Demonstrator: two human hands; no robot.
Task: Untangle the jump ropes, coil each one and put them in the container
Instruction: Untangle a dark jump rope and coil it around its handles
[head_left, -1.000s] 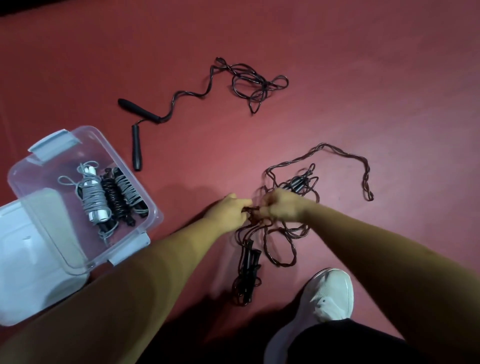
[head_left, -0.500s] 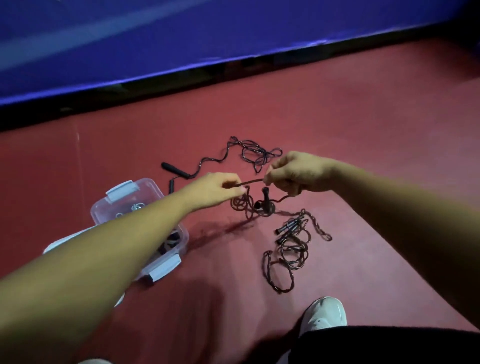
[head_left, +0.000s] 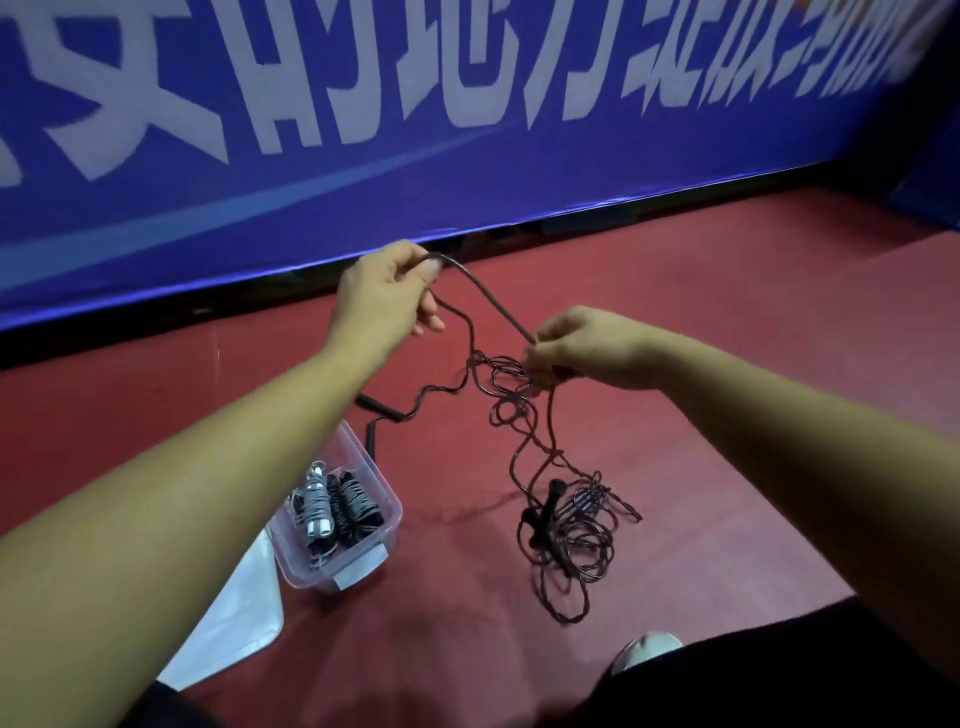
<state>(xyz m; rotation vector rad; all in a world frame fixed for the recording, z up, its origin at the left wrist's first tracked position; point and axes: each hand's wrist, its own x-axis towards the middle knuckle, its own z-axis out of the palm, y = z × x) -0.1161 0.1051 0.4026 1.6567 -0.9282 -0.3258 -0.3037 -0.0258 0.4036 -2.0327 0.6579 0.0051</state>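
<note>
Red sports floor (head_left: 727, 364) carries everything. A clear plastic container (head_left: 387, 525) stands open at the left, already holding several coiled ropes (head_left: 332, 506). One tangled black jump rope (head_left: 571, 530) trails from floor to hands; a second rope (head_left: 374, 410) lies untouched behind. The left hand (head_left: 384, 301) pinches a strand high between its fingers, and the right hand (head_left: 582, 348) pinches the knot. Two ropes likely remain.

Both hands have come up off the floor and drawn apart. The left hand (head_left: 387, 296) now pinches the dark jump rope (head_left: 488, 291) high at upper centre, and the right hand (head_left: 587, 348) grips it lower right. A longer stretch arches between them, and strands now trail down to the tangle (head_left: 571, 540) below.
</note>
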